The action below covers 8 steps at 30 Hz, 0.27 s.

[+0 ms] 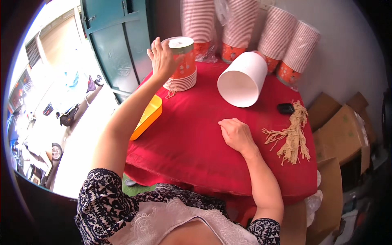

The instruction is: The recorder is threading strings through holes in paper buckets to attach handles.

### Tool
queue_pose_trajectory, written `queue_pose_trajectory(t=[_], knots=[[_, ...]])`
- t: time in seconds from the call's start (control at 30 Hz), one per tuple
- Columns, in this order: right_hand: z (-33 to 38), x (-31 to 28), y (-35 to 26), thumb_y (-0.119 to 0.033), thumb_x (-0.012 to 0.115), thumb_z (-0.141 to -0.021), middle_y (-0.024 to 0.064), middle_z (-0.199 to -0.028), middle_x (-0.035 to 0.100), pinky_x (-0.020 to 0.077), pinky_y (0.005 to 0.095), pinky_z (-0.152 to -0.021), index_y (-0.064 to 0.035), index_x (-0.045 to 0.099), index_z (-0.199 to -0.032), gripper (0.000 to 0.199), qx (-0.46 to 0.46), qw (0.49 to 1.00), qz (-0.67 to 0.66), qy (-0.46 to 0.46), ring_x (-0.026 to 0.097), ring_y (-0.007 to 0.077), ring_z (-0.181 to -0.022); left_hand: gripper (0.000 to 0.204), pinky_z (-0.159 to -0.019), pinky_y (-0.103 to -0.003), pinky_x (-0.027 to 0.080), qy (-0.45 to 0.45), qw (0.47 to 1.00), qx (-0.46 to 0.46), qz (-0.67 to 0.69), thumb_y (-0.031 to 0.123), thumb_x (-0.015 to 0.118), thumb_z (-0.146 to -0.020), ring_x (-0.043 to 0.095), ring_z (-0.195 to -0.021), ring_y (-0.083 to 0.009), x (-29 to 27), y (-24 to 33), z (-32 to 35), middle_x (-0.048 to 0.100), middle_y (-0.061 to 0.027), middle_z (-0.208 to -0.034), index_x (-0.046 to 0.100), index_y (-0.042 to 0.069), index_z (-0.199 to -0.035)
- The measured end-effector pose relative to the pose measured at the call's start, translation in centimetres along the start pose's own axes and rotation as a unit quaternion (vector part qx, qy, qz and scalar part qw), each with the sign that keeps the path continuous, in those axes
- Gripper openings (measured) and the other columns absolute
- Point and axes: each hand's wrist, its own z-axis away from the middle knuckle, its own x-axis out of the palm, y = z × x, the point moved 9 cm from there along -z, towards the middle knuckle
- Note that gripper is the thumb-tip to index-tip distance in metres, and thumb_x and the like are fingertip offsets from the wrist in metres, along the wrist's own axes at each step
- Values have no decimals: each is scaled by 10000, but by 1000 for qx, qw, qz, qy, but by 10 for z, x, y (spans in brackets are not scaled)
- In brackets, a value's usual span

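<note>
A short stack of orange-and-white paper cups (pixel 182 65) stands upside down on the red-clothed counter (pixel 192 139), toward eleven o'clock from the counter's middle. The person's left hand (pixel 162 59) rests against the stack's left side, its grip spread apart, fingers raised along the top cup and the thumb pressed on its orange wall. Just below the stack, at its six o'clock, a small loop of tan string (pixel 170 94) lies on the cloth.

The right hand (pixel 236 134) sits near the counter's middle, its grip curled together into a loose fist, knuckles on the cloth; whether anything is inside it cannot be told. At the fist's twelve o'clock a large white paper tub (pixel 242 80) lies on its side, mouth facing the person. At three o'clock from the fist lies a bundle of tan string lengths (pixel 293 134), with a small black object (pixel 285 108) just above it.

Tall wrapped stacks of paper cups (pixel 261 32) lean against the wall at the counter's far edge. A yellow plastic tray (pixel 148 116) hangs off the left edge at nine o'clock. Brown cardboard boxes (pixel 343 130) stand to the right.
</note>
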Motion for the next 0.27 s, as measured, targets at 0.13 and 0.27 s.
queue_pose_trajectory(t=[0.13, 0.27], knots=[[0, -19, 26, -57, 616, -851, 118, -714, 656, 522, 411, -605, -17, 609, -779, 83, 78, 993, 52, 71, 645, 288, -692, 379, -947, -499, 415, -56, 962, 127, 236, 227, 755, -777, 513, -1113, -384, 4, 64, 32, 536, -185, -1172, 567, 46, -1051], [15, -47, 73, -94, 606, -898, 149, -845, 680, 546, 394, -622, -55, 612, -895, 39, 199, 961, 87, 170, 673, 297, -719, 221, -898, -438, 467, -325, 878, -15, 351, 202, 730, -819, 566, -1032, -341, 53, 112, 63, 586, -166, -1018, 588, 55, -904]])
